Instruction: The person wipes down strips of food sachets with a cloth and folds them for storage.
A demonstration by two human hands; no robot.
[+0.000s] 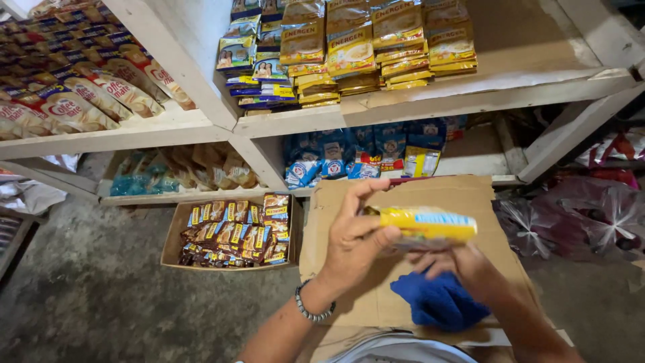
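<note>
My left hand (356, 243), with a beaded bracelet on its wrist, grips the left end of a yellow sachet pack (424, 225) with a blue stripe. My right hand (463, 265) supports the pack from below and also holds a blue cloth (438, 300) bunched under its fingers. Both hands hover over a closed brown cardboard box (463, 196) in front of me.
White wooden shelves (376, 107) hold stacks of yellow, blue and red-and-white sachet packs. An open cardboard box (176, 228) of brown sachets sits on the concrete floor at the left. Dark plastic bags (584, 215) lie at the right.
</note>
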